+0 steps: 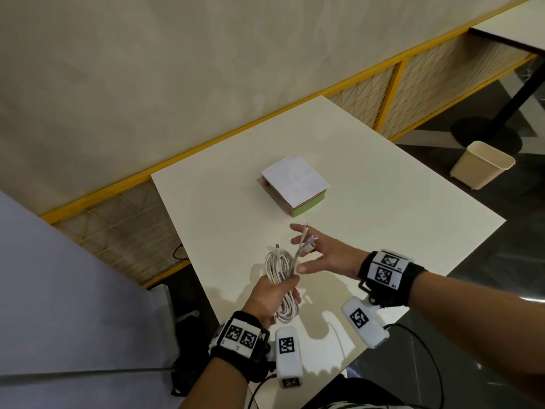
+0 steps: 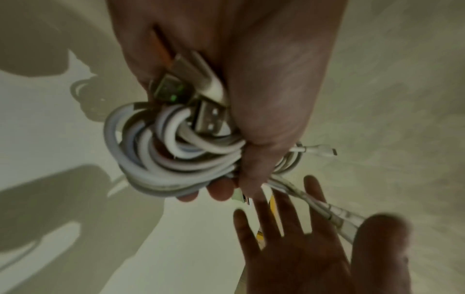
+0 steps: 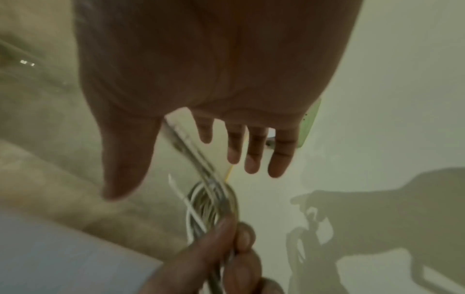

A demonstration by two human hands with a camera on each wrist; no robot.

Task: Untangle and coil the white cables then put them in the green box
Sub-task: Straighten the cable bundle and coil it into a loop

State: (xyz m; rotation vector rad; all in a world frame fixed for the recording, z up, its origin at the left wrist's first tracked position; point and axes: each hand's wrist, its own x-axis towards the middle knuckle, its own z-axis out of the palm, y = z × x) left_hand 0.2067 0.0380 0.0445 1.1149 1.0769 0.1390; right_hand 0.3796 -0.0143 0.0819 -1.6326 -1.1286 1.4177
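At lower centre of the head view, the left hand (image 1: 272, 293) grips the coiled white cables (image 1: 278, 268) above the table (image 1: 383, 202). To its right, the right hand (image 1: 323, 253) is spread wide, holding nothing, beside the loose plug ends (image 1: 306, 242). The green box (image 1: 295, 187) sits upper centre, covered. The free ends could spring the coil loose if the grip slackens.
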